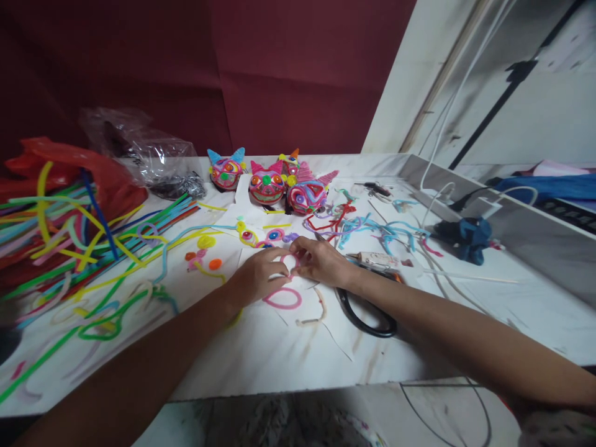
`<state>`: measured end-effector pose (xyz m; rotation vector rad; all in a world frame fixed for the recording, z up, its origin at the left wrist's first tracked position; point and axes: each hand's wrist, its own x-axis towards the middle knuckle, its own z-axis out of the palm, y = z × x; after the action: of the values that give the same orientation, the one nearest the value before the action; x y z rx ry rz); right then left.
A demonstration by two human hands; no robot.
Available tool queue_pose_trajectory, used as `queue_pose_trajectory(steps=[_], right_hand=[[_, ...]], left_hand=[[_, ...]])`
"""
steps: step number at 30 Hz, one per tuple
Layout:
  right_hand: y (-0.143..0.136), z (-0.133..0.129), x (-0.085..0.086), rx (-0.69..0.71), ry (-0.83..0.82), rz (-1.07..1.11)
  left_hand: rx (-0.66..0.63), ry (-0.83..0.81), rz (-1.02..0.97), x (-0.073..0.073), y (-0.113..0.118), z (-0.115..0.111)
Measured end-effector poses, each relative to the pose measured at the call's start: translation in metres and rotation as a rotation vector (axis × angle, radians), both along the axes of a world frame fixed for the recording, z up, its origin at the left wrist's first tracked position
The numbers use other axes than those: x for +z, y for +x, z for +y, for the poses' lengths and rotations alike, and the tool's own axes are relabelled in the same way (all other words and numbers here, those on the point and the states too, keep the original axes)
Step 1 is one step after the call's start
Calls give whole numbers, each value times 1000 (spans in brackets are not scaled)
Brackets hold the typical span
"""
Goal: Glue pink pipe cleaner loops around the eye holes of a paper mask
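My left hand (261,273) and my right hand (321,262) meet over white paper at the middle of the table. Between their fingertips is a pink pipe cleaner loop (289,264), partly covered by the fingers; both hands pinch it. Just below them a second pink loop (284,298) lies flat on the paper. A curved beige pipe cleaner (321,307) rests to its right. Beyond the hands sit two eye-like coiled pieces, one yellow and red (247,236), one pink and blue (274,235). Black-handled scissors (367,329) lie beneath my right forearm.
Several colourful animal-face crafts (267,184) stand at the back. Pipe cleaners (116,254) spread across the left, beside a red plastic bag (107,180). A glue gun (377,259), cut blue pieces (386,233) and a white cable (431,198) lie on the right.
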<state>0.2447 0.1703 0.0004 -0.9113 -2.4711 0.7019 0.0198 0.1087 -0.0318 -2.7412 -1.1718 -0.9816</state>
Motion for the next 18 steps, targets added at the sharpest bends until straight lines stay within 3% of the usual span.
queue_pose_trajectory(steps=[11,18], right_hand=[[-2,3,-3,0,-7,4],[22,3,21,-38,12,60]], left_hand=[[-34,-83,90,2,-3,8],[-39,-149,25,-1,-4,11]])
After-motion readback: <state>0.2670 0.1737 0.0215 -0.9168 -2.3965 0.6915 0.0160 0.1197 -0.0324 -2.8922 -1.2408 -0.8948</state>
